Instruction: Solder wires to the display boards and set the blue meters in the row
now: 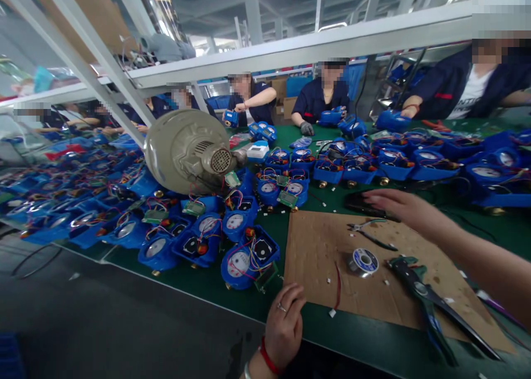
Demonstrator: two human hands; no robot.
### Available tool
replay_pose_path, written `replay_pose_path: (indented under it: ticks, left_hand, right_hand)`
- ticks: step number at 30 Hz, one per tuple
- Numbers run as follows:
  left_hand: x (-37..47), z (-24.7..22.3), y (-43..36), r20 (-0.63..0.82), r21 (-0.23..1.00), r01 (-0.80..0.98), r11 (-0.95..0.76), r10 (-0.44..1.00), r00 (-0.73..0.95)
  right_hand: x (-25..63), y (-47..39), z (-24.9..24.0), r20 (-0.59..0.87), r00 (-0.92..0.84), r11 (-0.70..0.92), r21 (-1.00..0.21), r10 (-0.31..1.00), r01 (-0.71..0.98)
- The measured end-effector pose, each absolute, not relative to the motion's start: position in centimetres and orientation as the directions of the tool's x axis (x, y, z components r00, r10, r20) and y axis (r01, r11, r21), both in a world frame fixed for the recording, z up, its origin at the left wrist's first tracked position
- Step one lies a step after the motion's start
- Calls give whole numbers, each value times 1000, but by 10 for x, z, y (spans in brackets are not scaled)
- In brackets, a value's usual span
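Observation:
My left hand rests at the near table edge, by the left corner of a cardboard sheet. Its fingers are loosely bent and slightly apart, with nothing visible in them. My right hand reaches across to the far edge of the cardboard, fingers stretched over a flat black object like a phone, gripping its side. On the cardboard lie small cutters, a solder wire spool, a red wire lead and large green-handled pliers. Nearest my left hand is a blue water meter with an exposed circuit board.
Many blue meters with loose wires crowd the green table left and beyond. A large beige fan stands among them. A white shelf beam crosses overhead. Several co-workers sit opposite, some handling meters.

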State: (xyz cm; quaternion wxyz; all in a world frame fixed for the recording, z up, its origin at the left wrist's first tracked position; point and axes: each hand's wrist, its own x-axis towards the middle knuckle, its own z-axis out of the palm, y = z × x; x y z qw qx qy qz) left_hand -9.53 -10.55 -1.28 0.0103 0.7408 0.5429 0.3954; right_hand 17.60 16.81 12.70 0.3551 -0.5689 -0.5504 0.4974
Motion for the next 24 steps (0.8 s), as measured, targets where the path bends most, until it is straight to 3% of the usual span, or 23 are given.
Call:
replay_pose_path:
  ticks: [2,9,18,24]
  left_hand:
    - [-96,-14,-105,574,420,813,-403,812,106]
    - [-99,-15,-101,675,327,833,-446,727,124]
    - [-94,-43,-96,744,373,821,-433,668,15]
    - [-98,-35,-95,743,340,819,-462,666,67]
  right_hand:
    - [114,184,114,-273,-222,-208,-938,936,277]
    - [-21,243,60,-370,-172,-345,-925,913,162]
    - [-25,250,58,-424,-162,-420,-906,891,59]
    - [-9,252,59,-454,-159,-455,-890,876,33]
